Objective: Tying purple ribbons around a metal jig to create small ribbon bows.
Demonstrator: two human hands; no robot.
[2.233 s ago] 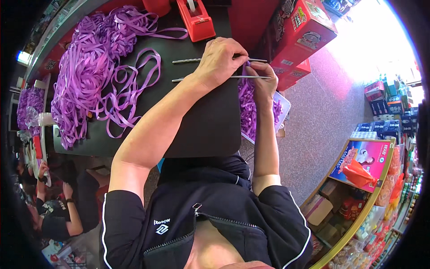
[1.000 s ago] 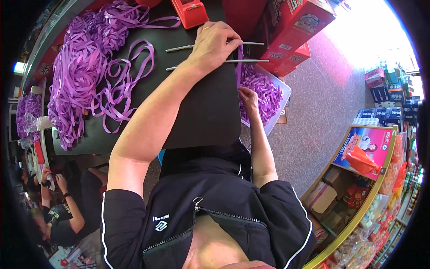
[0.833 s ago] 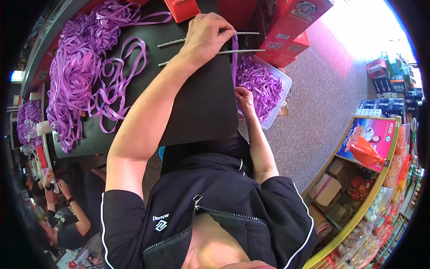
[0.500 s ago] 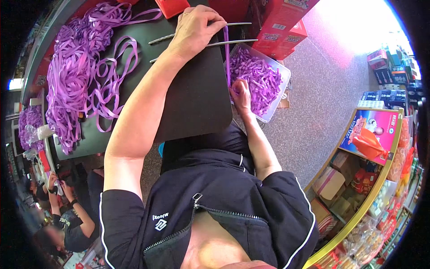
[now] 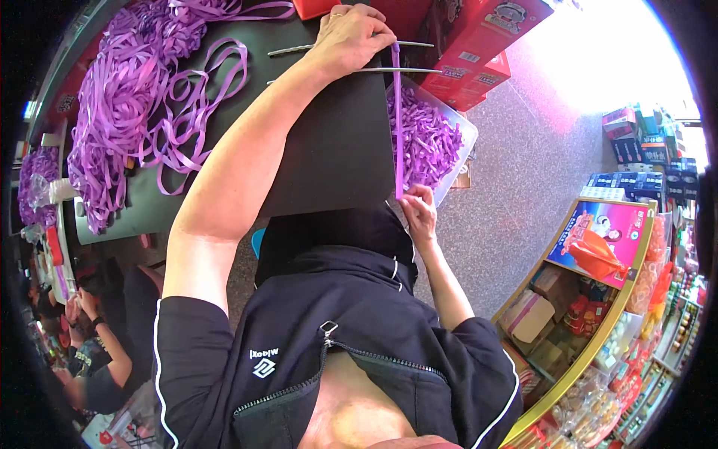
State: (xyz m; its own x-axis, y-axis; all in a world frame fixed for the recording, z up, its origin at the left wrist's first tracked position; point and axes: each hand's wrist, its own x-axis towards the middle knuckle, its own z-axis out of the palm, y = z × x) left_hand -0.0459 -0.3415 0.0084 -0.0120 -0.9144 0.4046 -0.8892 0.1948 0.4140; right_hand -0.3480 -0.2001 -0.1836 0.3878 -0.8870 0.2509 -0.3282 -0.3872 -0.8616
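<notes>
Pinching purple ribbon strip (image 5: 399,131), straight from left fingers (image 5: 380,33) to right fingers (image 5: 421,196); beyond right fingers, translucent tub (image 5: 469,136) of short ribbon pieces (image 5: 430,142).

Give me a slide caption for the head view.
Left hand and right hand hold a purple ribbon straight between them, beside a black table.

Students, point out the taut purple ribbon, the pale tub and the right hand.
Taut purple ribbon (image 5: 399,127): head view, mid-length.
Pale tub (image 5: 466,144): head view, right side.
Right hand (image 5: 421,213): head view, middle of the hand.
</notes>
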